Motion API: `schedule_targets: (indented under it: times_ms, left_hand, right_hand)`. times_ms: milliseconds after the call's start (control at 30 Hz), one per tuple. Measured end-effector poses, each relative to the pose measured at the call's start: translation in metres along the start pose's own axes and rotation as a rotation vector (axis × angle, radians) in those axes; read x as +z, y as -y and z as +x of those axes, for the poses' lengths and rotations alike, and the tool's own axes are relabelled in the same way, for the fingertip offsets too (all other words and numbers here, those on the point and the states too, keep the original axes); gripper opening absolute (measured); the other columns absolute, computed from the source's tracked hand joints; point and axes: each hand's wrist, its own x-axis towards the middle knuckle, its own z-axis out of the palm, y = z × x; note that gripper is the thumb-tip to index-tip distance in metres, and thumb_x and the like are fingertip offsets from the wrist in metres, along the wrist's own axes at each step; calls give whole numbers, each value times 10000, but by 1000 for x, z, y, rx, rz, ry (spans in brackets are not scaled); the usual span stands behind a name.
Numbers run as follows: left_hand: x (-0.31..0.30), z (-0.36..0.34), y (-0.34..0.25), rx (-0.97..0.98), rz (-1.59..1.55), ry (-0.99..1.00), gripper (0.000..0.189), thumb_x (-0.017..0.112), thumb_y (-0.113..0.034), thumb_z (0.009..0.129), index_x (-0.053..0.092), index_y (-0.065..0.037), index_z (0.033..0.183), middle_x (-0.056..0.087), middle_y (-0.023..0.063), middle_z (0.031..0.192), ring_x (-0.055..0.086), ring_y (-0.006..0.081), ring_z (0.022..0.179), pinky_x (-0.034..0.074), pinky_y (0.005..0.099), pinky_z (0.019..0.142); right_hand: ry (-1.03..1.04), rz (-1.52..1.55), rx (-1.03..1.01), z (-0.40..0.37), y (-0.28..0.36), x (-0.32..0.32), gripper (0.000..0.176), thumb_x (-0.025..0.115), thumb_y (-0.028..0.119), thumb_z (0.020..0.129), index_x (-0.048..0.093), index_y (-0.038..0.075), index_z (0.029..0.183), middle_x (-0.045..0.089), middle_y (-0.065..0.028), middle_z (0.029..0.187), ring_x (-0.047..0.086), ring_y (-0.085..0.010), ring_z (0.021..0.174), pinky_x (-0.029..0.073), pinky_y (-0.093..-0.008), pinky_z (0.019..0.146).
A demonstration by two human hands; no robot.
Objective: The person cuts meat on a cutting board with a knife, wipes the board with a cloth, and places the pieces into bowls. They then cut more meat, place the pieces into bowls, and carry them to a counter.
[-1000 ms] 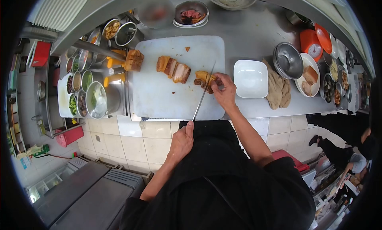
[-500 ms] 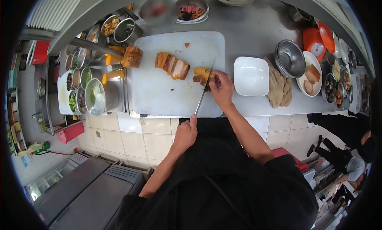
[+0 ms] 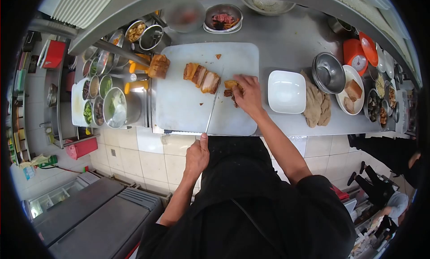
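My left hand (image 3: 198, 155) grips the handle of a long knife (image 3: 210, 113). The blade points away from me over the white cutting board (image 3: 174, 115), between two groups of meat. My right hand (image 3: 249, 94) is curled over small pieces of cooked pork belly (image 3: 230, 85) on the board, its fingers pressed on them and hiding part of them. Left of the blade lies a row of thick pork belly slices (image 3: 202, 77), and at the board's left edge sits a scored pork belly block (image 3: 159, 66). A few crumbs are scattered around.
A white square dish (image 3: 286, 92) stands right of the board, beside a brown cloth (image 3: 316, 102) and stacked metal bowls (image 3: 329, 72). A white plate (image 3: 344, 100) holds more meat. Metal containers (image 3: 121, 107) stand at the left. Other people (image 3: 385, 156) are at far right.
The knife has moved left, away from the small pork pieces, to beside the thick slices. My right hand has spread further over the small pieces. The whole view has shifted slightly.
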Motion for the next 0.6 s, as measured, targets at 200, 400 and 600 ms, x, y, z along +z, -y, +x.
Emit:
schedule_targets:
  times_ms: [200, 400, 600]
  left_hand:
    - [6, -1, 4, 100, 53, -22, 706, 308, -529, 1011, 599, 87, 826, 594, 375, 804, 572, 552, 833, 448, 558, 757]
    - [0, -4, -14, 78, -16, 70, 702, 330, -530, 1007, 587, 77, 767, 589, 375, 800, 561, 561, 838, 452, 554, 750]
    - [6, -13, -16, 46, 3, 94, 717, 318, -534, 1007, 599, 80, 766, 592, 380, 815, 564, 563, 861, 457, 557, 769]
  right_hand:
    - [42, 50, 64, -9, -9, -1, 270, 638, 38, 719, 644, 53, 988, 632, -113, 959, 533, -325, 936, 447, -421, 856]
    - [4, 87, 76, -10, -7, 1, 217, 637, 30, 727, 634, 58, 942, 632, -118, 927, 544, -338, 882, 452, -423, 827]
    - [-47, 60, 76, -13, -5, 5, 210, 653, 41, 725, 631, 56, 933, 632, -115, 923, 551, -337, 889, 460, -426, 815]
